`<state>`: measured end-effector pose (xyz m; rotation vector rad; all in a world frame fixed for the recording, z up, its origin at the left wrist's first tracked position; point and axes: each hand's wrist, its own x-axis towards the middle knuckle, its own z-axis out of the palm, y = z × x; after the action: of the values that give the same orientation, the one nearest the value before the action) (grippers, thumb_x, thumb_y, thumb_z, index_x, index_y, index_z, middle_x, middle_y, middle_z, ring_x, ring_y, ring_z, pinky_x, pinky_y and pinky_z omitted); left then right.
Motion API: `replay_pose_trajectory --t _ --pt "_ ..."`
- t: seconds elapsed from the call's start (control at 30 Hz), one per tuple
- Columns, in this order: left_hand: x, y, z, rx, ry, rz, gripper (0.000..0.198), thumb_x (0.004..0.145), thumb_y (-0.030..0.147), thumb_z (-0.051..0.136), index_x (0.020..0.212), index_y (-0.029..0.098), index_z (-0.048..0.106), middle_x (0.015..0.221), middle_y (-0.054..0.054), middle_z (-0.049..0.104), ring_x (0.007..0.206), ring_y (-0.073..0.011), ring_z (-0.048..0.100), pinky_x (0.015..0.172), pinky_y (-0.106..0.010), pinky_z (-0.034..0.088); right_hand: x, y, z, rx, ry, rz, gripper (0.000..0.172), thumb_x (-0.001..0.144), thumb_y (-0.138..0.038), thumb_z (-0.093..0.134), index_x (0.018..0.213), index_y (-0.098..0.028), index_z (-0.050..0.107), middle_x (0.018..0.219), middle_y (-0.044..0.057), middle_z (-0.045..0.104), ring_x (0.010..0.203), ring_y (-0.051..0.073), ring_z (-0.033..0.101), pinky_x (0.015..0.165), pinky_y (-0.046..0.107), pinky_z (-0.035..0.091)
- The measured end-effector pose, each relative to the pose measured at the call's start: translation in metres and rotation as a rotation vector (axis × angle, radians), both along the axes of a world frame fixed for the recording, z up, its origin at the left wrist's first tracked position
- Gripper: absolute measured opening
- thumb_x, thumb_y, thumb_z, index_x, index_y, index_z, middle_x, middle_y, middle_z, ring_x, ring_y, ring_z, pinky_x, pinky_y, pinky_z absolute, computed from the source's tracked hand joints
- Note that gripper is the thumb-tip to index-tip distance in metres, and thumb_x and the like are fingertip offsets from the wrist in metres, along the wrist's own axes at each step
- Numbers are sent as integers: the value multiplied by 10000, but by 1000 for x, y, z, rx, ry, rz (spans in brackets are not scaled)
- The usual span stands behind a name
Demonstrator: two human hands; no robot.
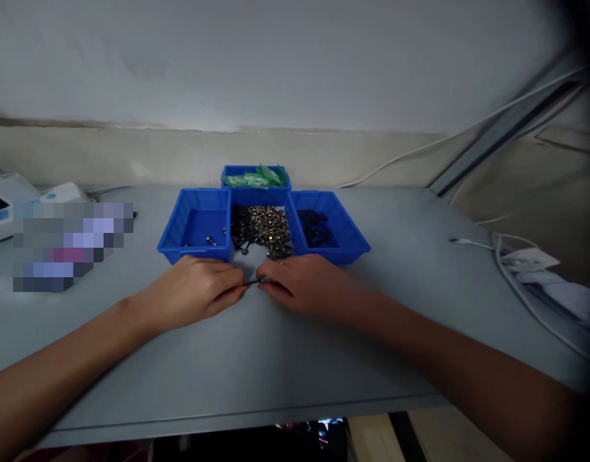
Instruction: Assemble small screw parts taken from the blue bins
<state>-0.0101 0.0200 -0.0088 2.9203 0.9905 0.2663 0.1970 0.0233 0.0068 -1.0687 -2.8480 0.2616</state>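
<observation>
Resting on the grey table (276, 359), the left hand (199, 292) and right hand (307, 285) meet fingertip to fingertip, fingers curled in narrow. A thin dark pin (253, 282) lies level between them, each end pinched by one hand's fingertips, just above the tabletop. Right behind it sits a heap of metal screws (261, 230), flanked by a left blue bin (179, 250) and a right blue bin (355, 240), with a back blue bin (256, 194) of green pieces beyond. I can read no writing: the patch (68, 247) beside the white device (6, 205) is blurred out.
</observation>
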Motion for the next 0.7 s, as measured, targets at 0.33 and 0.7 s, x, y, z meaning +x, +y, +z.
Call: replay_pose_trajectory --t 0.33,0.7 --pt "2 -2 3 44 -9 30 259 877 278 359 716 169 531 650 15 555 598 -100 532 558 -234 368 -2 0 3 -8 -11 -21 208 872 -260 336 802 -183 516 738 0 599 609 110 521 539 231 302" --pt "4 -3 5 70 20 82 304 895 294 293 734 163 516 598 3 549 562 -114 545 531 -231 377 -1 0 2 13 -24 -98 247 848 -334 374 1025 -189 464 687 5 606 578 142 546 470 230 270"
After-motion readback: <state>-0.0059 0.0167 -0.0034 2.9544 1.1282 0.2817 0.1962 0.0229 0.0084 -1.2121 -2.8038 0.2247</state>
